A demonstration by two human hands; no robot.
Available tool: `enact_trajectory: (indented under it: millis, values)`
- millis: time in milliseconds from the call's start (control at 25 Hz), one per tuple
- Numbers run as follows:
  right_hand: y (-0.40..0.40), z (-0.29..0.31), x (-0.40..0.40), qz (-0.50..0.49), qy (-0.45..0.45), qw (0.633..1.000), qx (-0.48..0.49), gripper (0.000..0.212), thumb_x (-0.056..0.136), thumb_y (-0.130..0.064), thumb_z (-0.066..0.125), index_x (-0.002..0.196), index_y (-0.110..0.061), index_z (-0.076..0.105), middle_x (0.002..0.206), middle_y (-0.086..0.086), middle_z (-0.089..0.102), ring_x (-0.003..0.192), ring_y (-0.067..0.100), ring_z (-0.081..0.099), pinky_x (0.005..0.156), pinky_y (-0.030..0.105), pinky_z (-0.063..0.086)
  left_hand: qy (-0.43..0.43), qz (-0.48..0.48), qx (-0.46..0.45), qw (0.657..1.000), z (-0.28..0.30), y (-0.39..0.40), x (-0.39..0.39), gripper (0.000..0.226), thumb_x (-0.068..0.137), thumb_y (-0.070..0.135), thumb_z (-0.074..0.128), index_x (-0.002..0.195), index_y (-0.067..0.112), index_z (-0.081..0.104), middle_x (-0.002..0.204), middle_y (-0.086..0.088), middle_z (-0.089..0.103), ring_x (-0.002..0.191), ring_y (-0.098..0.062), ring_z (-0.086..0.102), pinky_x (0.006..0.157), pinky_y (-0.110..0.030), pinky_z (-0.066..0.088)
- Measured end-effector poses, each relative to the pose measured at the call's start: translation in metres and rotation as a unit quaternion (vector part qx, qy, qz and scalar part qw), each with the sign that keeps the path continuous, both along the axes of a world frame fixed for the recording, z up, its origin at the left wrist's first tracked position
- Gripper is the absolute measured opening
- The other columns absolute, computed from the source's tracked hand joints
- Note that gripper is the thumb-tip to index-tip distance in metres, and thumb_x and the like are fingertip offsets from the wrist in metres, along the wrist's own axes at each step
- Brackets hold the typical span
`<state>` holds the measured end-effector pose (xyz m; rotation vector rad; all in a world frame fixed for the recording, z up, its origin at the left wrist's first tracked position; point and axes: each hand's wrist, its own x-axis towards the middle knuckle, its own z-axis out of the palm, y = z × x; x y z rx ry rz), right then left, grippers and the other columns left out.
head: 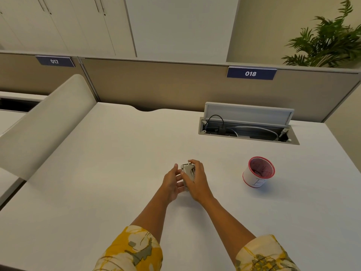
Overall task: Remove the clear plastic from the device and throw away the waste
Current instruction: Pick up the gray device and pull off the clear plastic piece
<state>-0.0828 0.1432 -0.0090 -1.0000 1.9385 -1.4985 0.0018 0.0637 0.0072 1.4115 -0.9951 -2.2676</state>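
A small grey device (187,171) in shiny clear plastic is held between both hands just above the white desk (117,153), near its middle. My right hand (197,179) wraps over its top and right side, fingers curled around it. My left hand (172,182) cups it from the left and below, thumb up against its side. Most of the device is hidden by the fingers. A small white bin with a red rim (258,171) stands on the desk to the right of my hands, with something dark inside.
An open cable hatch (248,126) with wires sits at the back right of the desk. A beige partition (156,85) with labels 017 and 018 runs along the back. A curved divider (45,118) stands at the left. A plant (328,40) is at the far right.
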Motion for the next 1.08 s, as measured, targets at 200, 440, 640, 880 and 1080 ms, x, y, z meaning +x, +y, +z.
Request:
enact_trajectory:
  millis: [200, 440, 640, 880, 1080]
  values:
    - [0.004, 0.004, 0.004, 0.003, 0.045, 0.999, -0.001, 0.055, 0.08, -0.046, 0.064, 0.127, -0.043, 0.037, 0.118, -0.024, 0.045, 0.107, -0.008, 0.051, 0.076, 0.008, 0.049, 0.006, -0.015, -0.006, 1.0, 0.007, 0.0, -0.001, 0.041, 0.101, 0.044, 0.048, 0.11, 0.013, 0.074, 0.083, -0.006, 0.08, 0.071, -0.022, 0.078, 0.057, -0.032, 0.06]
    - [0.005, 0.01, 0.001, -0.008, 0.066, 0.998, -0.01, 0.052, 0.08, -0.046, 0.063, 0.126, -0.04, 0.039, 0.118, -0.021, 0.048, 0.107, -0.006, 0.052, 0.081, 0.011, 0.048, 0.019, 0.0, 0.011, 1.0, 0.011, 0.0, -0.004, 0.039, 0.102, 0.042, 0.048, 0.106, 0.013, 0.073, 0.083, -0.007, 0.08, 0.068, -0.023, 0.078, 0.056, -0.032, 0.06]
    - [0.005, 0.013, 0.0, -0.019, 0.086, 0.996, -0.021, 0.052, 0.079, -0.046, 0.062, 0.126, -0.04, 0.04, 0.118, -0.021, 0.051, 0.107, -0.004, 0.054, 0.079, 0.008, 0.048, 0.03, 0.015, 0.023, 0.999, 0.014, 0.002, -0.007, 0.037, 0.104, 0.038, 0.046, 0.106, 0.012, 0.072, 0.079, -0.007, 0.08, 0.066, -0.022, 0.078, 0.052, -0.03, 0.059]
    - [-0.001, 0.016, -0.008, -0.076, 0.068, 0.995, -0.022, 0.048, 0.082, -0.044, 0.061, 0.125, -0.04, 0.04, 0.116, -0.021, 0.052, 0.103, -0.005, 0.055, 0.072, 0.005, 0.045, 0.077, -0.012, -0.005, 0.997, 0.02, 0.01, -0.01, 0.033, 0.105, 0.022, 0.047, 0.119, 0.003, 0.069, 0.098, -0.012, 0.08, 0.085, -0.022, 0.078, 0.066, -0.029, 0.062]
    - [-0.016, 0.025, -0.017, -0.165, 0.038, 0.985, -0.029, 0.048, 0.085, -0.039, 0.062, 0.128, -0.034, 0.041, 0.121, -0.013, 0.054, 0.102, 0.008, 0.054, 0.075, 0.009, 0.045, 0.104, -0.047, -0.047, 0.992, 0.03, 0.021, -0.021, 0.031, 0.103, 0.017, 0.047, 0.123, 0.006, 0.069, 0.117, -0.016, 0.074, 0.106, -0.026, 0.071, 0.082, -0.033, 0.062]
